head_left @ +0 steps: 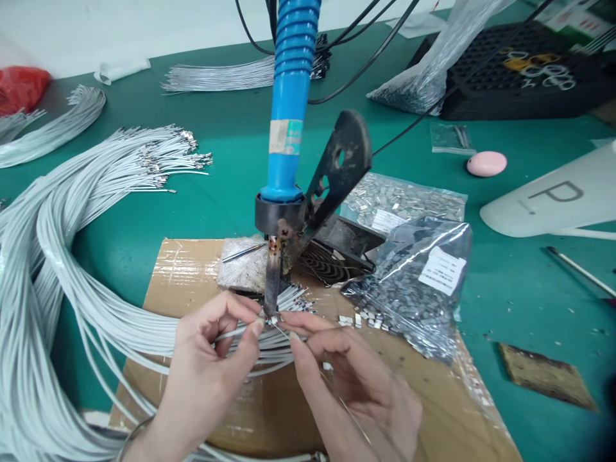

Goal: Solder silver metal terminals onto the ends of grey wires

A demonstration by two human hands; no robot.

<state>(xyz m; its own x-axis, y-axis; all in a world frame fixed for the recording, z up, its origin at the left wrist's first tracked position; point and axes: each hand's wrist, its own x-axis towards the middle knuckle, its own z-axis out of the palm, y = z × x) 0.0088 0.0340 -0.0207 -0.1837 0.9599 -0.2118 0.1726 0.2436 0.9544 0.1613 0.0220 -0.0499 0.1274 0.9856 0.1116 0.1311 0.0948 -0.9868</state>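
A blue-handled soldering iron (290,122) stands fixed in a black metal stand (339,168), its tip (272,282) pointing down. My left hand (212,359) pinches a white wire end with a small metal terminal (273,319) right under the tip. My right hand (346,378) pinches a thin solder wire (337,398) and brings its end to the same spot. Both hands rest over a taped cardboard sheet (423,398). A bundle of white wires (62,269) curls from the left into my left hand.
Clear bags of small metal terminals (414,282) lie right of the stand, with loose terminals (360,317) beside them. More wire bundles (216,76), a black tray (520,70), a pink oval object (486,163) and a white plastic part (553,196) sit on the green table.
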